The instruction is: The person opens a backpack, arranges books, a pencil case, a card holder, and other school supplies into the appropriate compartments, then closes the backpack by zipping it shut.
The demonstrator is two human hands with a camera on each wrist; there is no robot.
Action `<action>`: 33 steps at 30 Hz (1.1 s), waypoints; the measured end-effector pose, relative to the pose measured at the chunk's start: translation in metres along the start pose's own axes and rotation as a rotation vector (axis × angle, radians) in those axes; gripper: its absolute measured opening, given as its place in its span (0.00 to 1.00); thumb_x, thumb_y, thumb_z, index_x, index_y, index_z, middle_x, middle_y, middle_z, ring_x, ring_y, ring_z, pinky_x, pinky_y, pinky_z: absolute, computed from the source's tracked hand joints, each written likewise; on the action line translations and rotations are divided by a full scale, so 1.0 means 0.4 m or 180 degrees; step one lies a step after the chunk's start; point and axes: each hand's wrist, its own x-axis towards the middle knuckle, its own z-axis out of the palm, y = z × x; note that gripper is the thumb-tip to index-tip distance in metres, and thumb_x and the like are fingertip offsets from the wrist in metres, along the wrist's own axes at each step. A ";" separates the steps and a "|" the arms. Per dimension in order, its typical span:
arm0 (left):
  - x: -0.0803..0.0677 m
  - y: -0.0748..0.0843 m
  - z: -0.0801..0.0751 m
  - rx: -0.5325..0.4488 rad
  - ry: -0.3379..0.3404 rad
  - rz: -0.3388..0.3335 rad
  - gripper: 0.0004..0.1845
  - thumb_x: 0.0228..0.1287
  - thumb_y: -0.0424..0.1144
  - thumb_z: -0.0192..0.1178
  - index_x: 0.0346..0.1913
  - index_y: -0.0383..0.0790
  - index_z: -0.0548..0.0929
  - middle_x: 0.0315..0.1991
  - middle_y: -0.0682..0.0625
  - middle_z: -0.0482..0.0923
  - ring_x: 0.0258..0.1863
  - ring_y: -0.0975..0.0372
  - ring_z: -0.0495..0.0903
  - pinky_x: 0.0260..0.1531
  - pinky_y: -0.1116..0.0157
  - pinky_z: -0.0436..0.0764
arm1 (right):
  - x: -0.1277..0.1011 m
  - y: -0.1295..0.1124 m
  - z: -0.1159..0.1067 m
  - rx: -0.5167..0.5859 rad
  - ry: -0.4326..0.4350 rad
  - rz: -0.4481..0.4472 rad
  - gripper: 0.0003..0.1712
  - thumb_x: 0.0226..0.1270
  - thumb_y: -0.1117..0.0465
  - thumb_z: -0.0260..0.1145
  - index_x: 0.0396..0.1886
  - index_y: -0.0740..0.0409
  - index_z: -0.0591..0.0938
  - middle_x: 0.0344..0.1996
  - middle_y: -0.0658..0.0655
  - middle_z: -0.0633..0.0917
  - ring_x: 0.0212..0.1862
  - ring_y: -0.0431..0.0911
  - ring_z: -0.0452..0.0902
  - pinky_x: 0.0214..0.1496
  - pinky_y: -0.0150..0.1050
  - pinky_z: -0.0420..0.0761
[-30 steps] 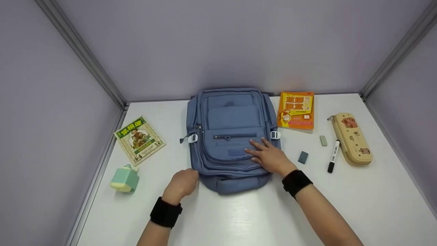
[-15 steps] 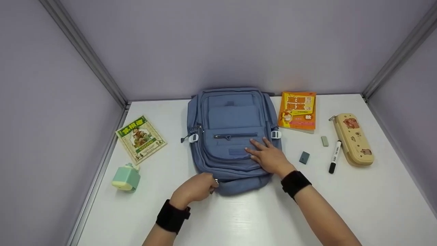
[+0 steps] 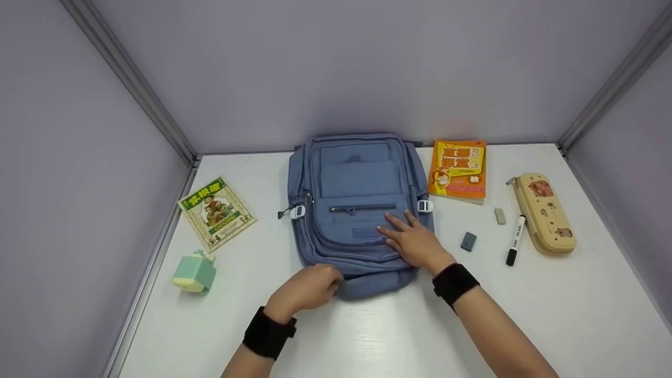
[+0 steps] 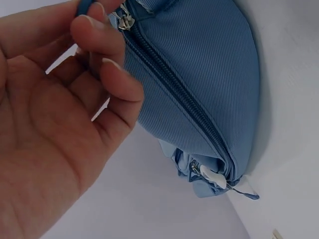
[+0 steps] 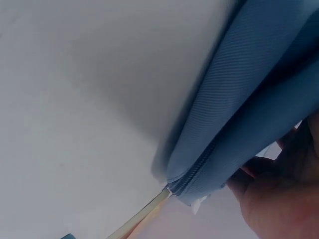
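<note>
A blue backpack [image 3: 362, 181] lies front side up against the back wall. At its bottom left edge, my left hand [image 3: 307, 287] pinches a zipper pull [image 4: 85, 6]. The metal zipper slider [image 4: 125, 21] shows just past the fingertips in the left wrist view, with the closed line of zipper teeth [image 4: 179, 94] running away from it along the side. My right hand [image 3: 417, 244] rests with spread fingers on the lower right of the front pocket. In the right wrist view, part of that hand [image 5: 284, 194] shows beside the bag's edge.
Left of the bag lie a green-bordered booklet [image 3: 218, 214] and a green and yellow box-shaped item [image 3: 194, 274]. To the right are an orange book [image 3: 458, 170], two small erasers [image 3: 468, 241], a marker [image 3: 515, 240] and a yellow pencil case [image 3: 545, 212].
My left hand has moved right along the bag's bottom edge from its lower left corner, slowing in the last half second. The right hand has stayed on the front pocket.
</note>
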 end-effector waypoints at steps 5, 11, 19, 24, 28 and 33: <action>0.005 -0.010 -0.007 -0.0259 0.0473 0.0015 0.15 0.67 0.28 0.58 0.54 0.38 0.73 0.30 0.53 0.78 0.26 0.65 0.76 0.28 0.66 0.77 | 0.000 -0.040 -0.025 0.0126 0.0019 0.0056 0.23 0.76 0.54 0.58 0.67 0.51 0.76 0.69 0.63 0.68 0.70 0.67 0.58 0.69 0.60 0.59; 0.016 -0.016 0.006 -0.0389 0.1003 0.0081 0.11 0.67 0.29 0.59 0.49 0.36 0.71 0.24 0.57 0.71 0.21 0.67 0.71 0.22 0.69 0.72 | -0.006 -0.130 -0.038 0.0446 0.0415 -0.0478 0.23 0.69 0.53 0.66 0.61 0.54 0.79 0.54 0.58 0.78 0.55 0.53 0.74 0.57 0.51 0.73; 0.027 0.005 0.023 -0.0302 0.1414 0.0258 0.11 0.64 0.27 0.62 0.43 0.38 0.70 0.24 0.53 0.72 0.20 0.66 0.71 0.19 0.70 0.70 | -0.018 -0.242 -0.011 0.1160 0.0488 -0.1066 0.16 0.67 0.55 0.69 0.52 0.54 0.80 0.30 0.48 0.80 0.29 0.36 0.71 0.30 0.32 0.72; 0.027 0.012 0.026 -0.0083 0.1573 0.0339 0.12 0.60 0.28 0.65 0.41 0.39 0.72 0.23 0.53 0.73 0.19 0.66 0.71 0.19 0.70 0.70 | -0.013 -0.269 0.019 0.0988 0.0825 -0.1126 0.07 0.66 0.59 0.68 0.37 0.53 0.78 0.23 0.45 0.75 0.25 0.34 0.68 0.26 0.28 0.68; 0.025 0.013 0.022 -0.0086 0.1549 0.0246 0.11 0.60 0.30 0.68 0.40 0.40 0.76 0.25 0.52 0.79 0.22 0.65 0.77 0.21 0.69 0.75 | -0.013 -0.277 0.029 0.0827 0.1024 -0.1065 0.07 0.61 0.64 0.70 0.35 0.55 0.79 0.22 0.47 0.77 0.23 0.36 0.71 0.24 0.30 0.71; 0.021 0.010 0.015 -0.0196 0.1487 0.0139 0.07 0.64 0.33 0.66 0.43 0.40 0.80 0.32 0.51 0.83 0.27 0.65 0.80 0.27 0.67 0.79 | -0.018 -0.283 0.029 0.0838 0.1057 -0.0881 0.10 0.57 0.68 0.68 0.39 0.57 0.80 0.21 0.48 0.78 0.22 0.37 0.71 0.23 0.33 0.73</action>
